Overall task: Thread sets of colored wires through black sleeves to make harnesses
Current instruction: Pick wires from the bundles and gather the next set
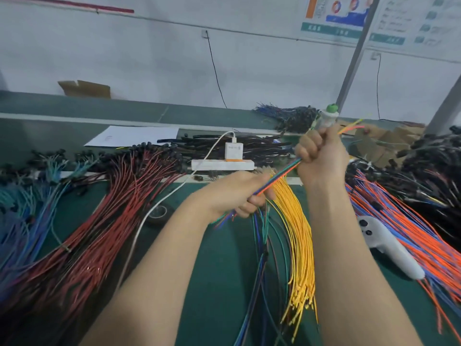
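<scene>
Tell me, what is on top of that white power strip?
A white charger with an orange base sits on the power strip, a white cable leaving its top. The socket beneath it is covered.

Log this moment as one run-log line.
left grip: holds wire set | right grip: holds same set, tips sticking out past it | set: straight between grips | yellow wires: on table beneath

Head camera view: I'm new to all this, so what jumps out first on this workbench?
Near the centre, the left hand and the right hand both grip one set of thin coloured wires stretched between them. Beneath them lies a bright fan of yellow wires. A heap of dark red wires spreads over the green table on the left, and orange and blue wires on the right.
</scene>
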`<state>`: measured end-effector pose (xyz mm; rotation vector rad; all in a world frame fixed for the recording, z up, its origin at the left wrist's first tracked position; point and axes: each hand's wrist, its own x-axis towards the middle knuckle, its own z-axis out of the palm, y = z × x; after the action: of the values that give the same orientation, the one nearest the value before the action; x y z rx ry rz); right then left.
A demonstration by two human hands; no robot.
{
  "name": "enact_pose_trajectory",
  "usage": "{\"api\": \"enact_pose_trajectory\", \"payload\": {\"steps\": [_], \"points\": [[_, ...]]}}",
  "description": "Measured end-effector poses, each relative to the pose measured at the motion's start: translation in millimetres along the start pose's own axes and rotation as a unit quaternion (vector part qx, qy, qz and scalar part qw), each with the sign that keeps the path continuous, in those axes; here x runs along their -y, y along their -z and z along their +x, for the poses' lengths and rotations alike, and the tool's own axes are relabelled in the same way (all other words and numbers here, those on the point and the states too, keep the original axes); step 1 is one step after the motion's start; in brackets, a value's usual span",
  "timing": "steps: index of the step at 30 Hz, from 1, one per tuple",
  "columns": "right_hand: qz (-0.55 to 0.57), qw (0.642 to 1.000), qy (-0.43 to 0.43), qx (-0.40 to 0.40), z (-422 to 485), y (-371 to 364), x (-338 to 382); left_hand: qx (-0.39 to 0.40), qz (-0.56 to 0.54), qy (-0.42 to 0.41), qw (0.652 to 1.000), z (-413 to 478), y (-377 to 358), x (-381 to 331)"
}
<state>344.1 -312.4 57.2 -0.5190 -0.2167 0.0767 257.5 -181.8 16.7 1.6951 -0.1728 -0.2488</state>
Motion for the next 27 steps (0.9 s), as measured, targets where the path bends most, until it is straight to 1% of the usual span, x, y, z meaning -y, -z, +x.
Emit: {"api": "enact_pose_trajectory", "payload": {"steps": [2, 4, 6, 7, 9, 12, 15, 17, 18, 19, 20, 21, 23, 24, 25, 27], "points": [[0.045, 0.999, -0.005, -0.006, -5, 10, -1, -0.031, 0.023, -0.022, 0.999, 0, 0, 3], [0.078, 0.994, -0.077, 0.008, -16, 17, -11, -0.06, 0.052, -0.041, 0.996, 5, -4, 1], [0.06, 0.987, -0.15, 0.011, -26, 22, -20, -0.064, 0.084, -0.04, 0.994, 10, -9, 0], [0.043, 0.986, -0.159, 0.001, -28, 24, -20, -0.056, 0.094, -0.033, 0.993, 11, -10, 1], [0.02, 0.991, -0.129, -0.021, -29, 27, -14, -0.031, 0.096, -0.016, 0.995, 7, -6, 7], [0.024, 0.997, -0.074, -0.03, -27, 30, 0, -0.001, 0.028, -0.006, 1.0, -1, 3, 19], [0.019, 0.996, -0.091, -0.01, -35, 28, -11, -0.036, -0.014, -0.017, 0.999, 1, -4, 23], [0.006, 0.995, -0.095, -0.012, -42, 25, -25, -0.098, -0.044, -0.006, 0.994, 9, -17, 22], [0.006, 0.996, -0.088, -0.015, -44, 25, -29, -0.147, -0.075, 0.007, 0.986, 12, -23, 22], [0.009, 0.997, -0.08, -0.016, -45, 24, -31, -0.201, -0.125, 0.021, 0.971, 14, -28, 22], [0.008, 0.997, -0.074, -0.016, -46, 23, -32, -0.247, -0.19, 0.026, 0.95, 15, -30, 22], [0.0, 0.997, -0.07, -0.015, -48, 22, -32, -0.274, -0.261, 0.021, 0.926, 15, -32, 23], [-0.025, 0.997, -0.069, -0.012, -52, 21, -36, -0.288, -0.37, -0.002, 0.884, 16, -34, 22], [-0.034, 0.997, -0.074, -0.011, -55, 20, -41, -0.292, -0.394, -0.01, 0.871, 16, -35, 21], [-0.04, 0.996, -0.079, -0.011, -58, 20, -47, -0.298, -0.403, -0.014, 0.865, 17, -38, 20], [-0.039, 0.996, -0.08, -0.011, -64, 21, -60, -0.311, -0.393, -0.016, 0.865, 18, -44, 19]]}}
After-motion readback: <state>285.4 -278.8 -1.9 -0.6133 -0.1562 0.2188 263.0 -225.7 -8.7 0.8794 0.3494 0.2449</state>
